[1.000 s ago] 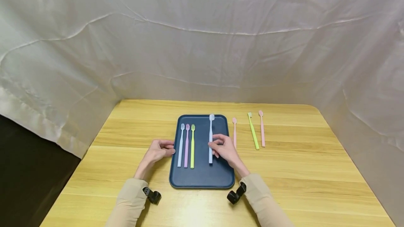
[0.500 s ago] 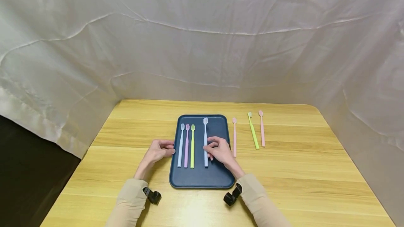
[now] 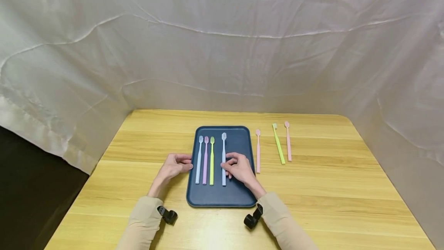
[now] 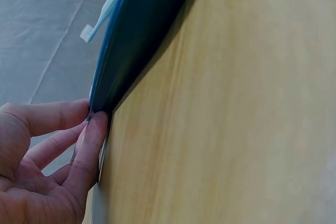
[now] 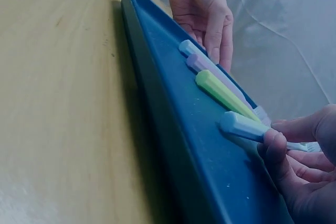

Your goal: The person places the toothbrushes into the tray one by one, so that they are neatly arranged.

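In the head view my right hand (image 3: 238, 168) pinches a light blue toothbrush (image 3: 223, 147) by its handle between thumb and fingers, close over the dark blue tray (image 3: 222, 200). Its bristle head points to the far side. To the left of it a pale blue toothbrush (image 3: 199, 165), a purple toothbrush (image 3: 205, 165) and a yellow-green toothbrush (image 3: 212, 165) lie side by side on the tray. My left hand (image 3: 177, 166) grips the tray's left rim; the left wrist view shows thumb and finger (image 4: 92, 142) on either side of that edge.
Right of the tray, a pink toothbrush (image 3: 258, 153), a slanted green toothbrush (image 3: 279, 146) and another pink toothbrush (image 3: 288, 144) lie on the wooden table (image 3: 333, 188). A grey cloth (image 3: 222, 57) hangs around the table's back and sides.
My right hand has moved left and slightly nearer with the light blue toothbrush, bringing it down closer to the yellow-green one. The left hand and the tray have stayed in place.
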`<state>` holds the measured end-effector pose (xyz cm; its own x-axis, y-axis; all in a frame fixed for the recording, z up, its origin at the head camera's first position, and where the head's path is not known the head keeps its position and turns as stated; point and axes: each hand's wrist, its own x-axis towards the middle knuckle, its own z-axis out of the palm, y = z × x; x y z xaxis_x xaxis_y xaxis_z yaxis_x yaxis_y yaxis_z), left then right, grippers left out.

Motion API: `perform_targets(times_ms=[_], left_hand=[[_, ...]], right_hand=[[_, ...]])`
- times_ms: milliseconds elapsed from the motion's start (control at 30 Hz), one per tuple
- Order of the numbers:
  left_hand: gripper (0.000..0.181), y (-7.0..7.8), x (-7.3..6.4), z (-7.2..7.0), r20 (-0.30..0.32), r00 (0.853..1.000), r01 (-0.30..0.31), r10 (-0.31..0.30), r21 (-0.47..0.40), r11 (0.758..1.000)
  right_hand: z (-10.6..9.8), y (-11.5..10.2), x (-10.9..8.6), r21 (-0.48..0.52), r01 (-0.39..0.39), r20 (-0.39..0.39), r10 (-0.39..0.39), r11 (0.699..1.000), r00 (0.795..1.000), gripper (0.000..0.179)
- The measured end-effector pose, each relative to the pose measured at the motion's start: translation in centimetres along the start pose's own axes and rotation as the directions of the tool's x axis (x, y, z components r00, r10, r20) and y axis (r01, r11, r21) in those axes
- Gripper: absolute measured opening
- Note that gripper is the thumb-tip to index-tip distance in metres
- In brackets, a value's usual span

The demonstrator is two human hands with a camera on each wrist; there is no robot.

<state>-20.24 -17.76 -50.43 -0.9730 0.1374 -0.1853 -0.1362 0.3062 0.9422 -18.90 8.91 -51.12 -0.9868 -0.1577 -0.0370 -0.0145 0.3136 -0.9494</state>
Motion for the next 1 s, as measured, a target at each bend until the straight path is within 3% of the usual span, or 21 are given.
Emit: perform_targets(times_ms=[1000], left_hand=[[0.044,0.3,-0.2,0.2,0.003,1.0,-0.001,0.001,-0.004,1.0]], right_hand=[[1.6,-0.5,0.1,-0.177,0.043,-0.013,-0.046,0.983,0.999,0.041]])
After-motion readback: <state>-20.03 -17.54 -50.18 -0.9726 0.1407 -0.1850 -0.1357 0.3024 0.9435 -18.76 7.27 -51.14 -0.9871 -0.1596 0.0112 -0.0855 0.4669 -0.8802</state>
